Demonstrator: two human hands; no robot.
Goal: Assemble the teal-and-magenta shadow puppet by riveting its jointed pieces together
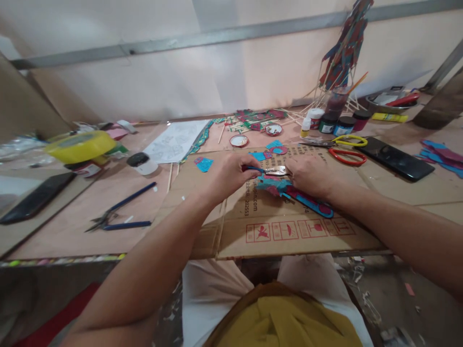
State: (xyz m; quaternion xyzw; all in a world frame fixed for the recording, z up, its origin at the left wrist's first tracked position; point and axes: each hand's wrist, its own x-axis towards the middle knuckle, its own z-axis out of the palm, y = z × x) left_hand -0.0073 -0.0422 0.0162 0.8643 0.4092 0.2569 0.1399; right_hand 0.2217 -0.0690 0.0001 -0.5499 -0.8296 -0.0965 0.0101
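My left hand (226, 174) is closed around the blue handle of a small metal tool (272, 170), pliers by the look of it, whose jaws point right. My right hand (311, 174) is closed and presses down on a painted red and blue cut-out piece (306, 200) lying on a flattened cardboard box (289, 231). The tool's jaws meet my right fingers just above the piece. Small blue and pink cut-outs (269, 151) lie beyond my hands, and one blue scrap (203, 164) lies to the left.
Blue-handled pliers (121, 216) lie at left, near a yellow tape roll (80, 145) and a dark phone (36, 197). Red and yellow scissors (347, 148), paint jars (336, 124), a second phone (394, 159) and painted figures on sticks (345, 46) stand at right.
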